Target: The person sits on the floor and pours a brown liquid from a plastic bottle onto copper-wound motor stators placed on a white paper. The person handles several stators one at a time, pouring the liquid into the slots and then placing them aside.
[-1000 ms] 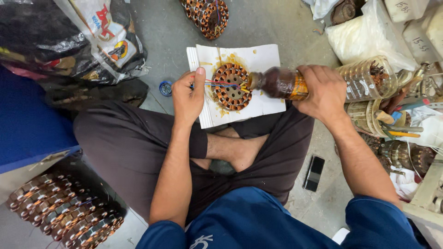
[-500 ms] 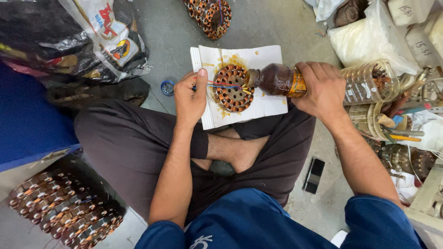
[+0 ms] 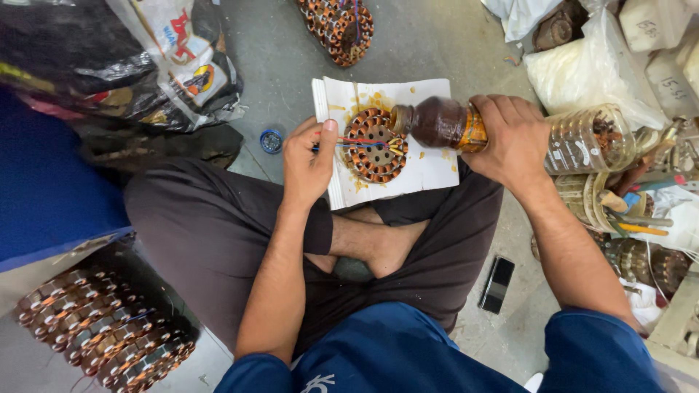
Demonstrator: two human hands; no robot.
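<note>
A round copper-wound stator (image 3: 374, 145) lies on a stained white paper sheet (image 3: 431, 169) resting across my lap. My left hand (image 3: 309, 164) pinches its coloured lead wires at the left edge. My right hand (image 3: 512, 138) grips a clear plastic bottle of dark brown liquid (image 3: 437, 122), tipped sideways with its mouth over the stator's right rim. Amber stains spot the paper around the stator.
A blue bottle cap (image 3: 271, 140) lies on the grey floor left of the paper. More wound stators sit at the top (image 3: 339, 20) and stacked at bottom left (image 3: 102, 331). A black phone (image 3: 497, 284) lies by my right knee. Tools and bags crowd the right.
The bottle has stayed tipped over the stator, its mouth shifting slightly along the rim. My left hand keeps its hold on the wires.
</note>
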